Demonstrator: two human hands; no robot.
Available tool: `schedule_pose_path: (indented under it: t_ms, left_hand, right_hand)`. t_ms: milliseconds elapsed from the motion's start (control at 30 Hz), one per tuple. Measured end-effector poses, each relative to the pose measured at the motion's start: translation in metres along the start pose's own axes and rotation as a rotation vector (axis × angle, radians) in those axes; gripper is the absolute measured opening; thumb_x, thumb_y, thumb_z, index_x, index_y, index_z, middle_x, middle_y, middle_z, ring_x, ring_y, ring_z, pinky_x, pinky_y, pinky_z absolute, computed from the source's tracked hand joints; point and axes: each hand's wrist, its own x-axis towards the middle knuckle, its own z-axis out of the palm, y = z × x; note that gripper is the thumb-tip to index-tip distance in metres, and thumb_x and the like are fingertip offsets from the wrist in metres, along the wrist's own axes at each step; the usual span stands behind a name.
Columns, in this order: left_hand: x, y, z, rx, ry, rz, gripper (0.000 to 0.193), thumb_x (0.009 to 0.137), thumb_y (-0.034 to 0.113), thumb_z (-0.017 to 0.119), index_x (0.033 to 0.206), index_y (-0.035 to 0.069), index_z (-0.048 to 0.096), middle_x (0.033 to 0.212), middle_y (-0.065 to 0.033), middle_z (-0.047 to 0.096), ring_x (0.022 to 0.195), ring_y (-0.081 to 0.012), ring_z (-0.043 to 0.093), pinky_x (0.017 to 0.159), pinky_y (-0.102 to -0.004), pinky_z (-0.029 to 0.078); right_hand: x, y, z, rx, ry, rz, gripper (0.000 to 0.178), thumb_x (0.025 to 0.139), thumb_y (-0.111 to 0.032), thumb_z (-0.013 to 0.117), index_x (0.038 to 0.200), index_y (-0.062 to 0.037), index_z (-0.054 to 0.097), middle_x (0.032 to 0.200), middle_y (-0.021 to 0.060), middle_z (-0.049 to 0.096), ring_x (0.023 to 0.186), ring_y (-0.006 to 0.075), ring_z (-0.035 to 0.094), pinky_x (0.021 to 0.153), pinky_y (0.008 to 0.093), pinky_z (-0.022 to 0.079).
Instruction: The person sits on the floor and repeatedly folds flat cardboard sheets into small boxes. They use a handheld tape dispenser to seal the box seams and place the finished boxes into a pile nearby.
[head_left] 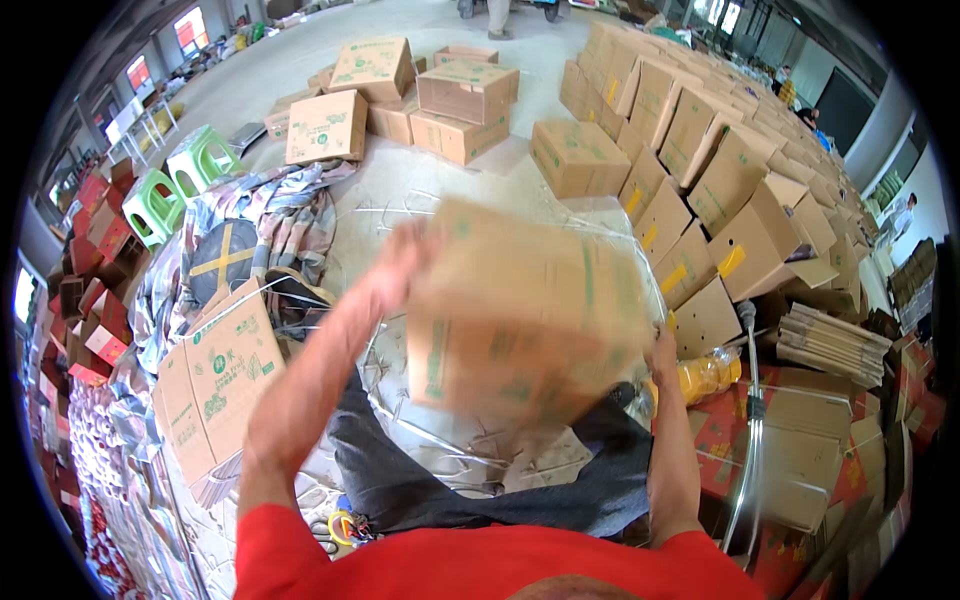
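Head view showed both hands pressed flat against a blurred cardboard box (520, 310), carrying it. Left hand (405, 255) steadied the top corner; right hand (660, 352) braced the side.

Holding a blurry brown box (520, 315) up with the left hand (405, 262) and right hand (661, 352), maybe turning it. Many more boxes (700, 150) stacked behind on the floor (440, 30).

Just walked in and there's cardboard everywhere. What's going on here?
A person in a red shirt holds a cardboard box up in front of them, left hand at its upper left edge, right hand at its right side. The box is blurred, so it is moving. Clear plastic sheet lies under it on the floor. Closed boxes are stacked in rows to the right, a smaller cluster sits ahead, and green stools stand at the left.
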Motion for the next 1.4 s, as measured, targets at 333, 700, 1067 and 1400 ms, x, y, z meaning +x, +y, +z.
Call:
schedule_pose_path:
  t_ms: [333,700,1067,1400]
  left_hand:
    - [0.117,0.113,-0.048,-0.157,0.457,0.586,0.088,0.099,0.024,0.07,0.164,0.001,0.016,0.139,-0.021,0.059,0.116,-0.0287,0.063,0.104,-0.041,0.052]
    - [-0.192,-0.184,-0.109,1.069,0.736,0.124,0.088,0.082,0.019,0.081,0.156,0.005,0.037,0.156,-0.0201,0.041,0.144,-0.0409,0.039,0.118,-0.0548,0.034]
    - [-0.311,-0.3,-0.227,1.418,0.59,-0.222,0.09,0.078,0.032,0.084,0.155,0.012,0.043,0.157,-0.0168,0.043,0.147,-0.0389,0.036,0.12,-0.0526,0.032]
    - [-0.268,-0.222,-0.198,1.57,0.498,0.034,0.052,0.088,0.019,0.067,0.138,0.007,0.059,0.139,-0.0202,0.059,0.131,-0.034,0.055,0.108,-0.049,0.043]
  right_hand:
    - [0.008,0.016,0.013,0.096,-0.146,-0.034,0.055,0.1,-0.026,0.064,0.141,0.0092,0.055,0.105,0.0134,0.075,0.089,0.018,0.067,0.084,0.0308,0.053]
    - [-0.011,-0.018,0.052,-0.073,-0.565,-0.023,0.051,0.099,-0.019,0.056,0.143,0.008,0.051,0.107,0.0137,0.075,0.087,0.0175,0.071,0.072,0.0273,0.053]
    - [-0.051,-0.027,0.124,-0.139,-0.803,-0.197,0.053,0.096,-0.021,0.063,0.137,0.0125,0.056,0.104,0.0199,0.075,0.093,0.0247,0.073,0.085,0.0342,0.055]
    - [-0.076,-0.071,0.088,-0.376,-0.807,-0.468,0.053,0.1,-0.022,0.064,0.142,0.0097,0.052,0.115,0.02,0.074,0.101,0.025,0.073,0.09,0.0357,0.055]
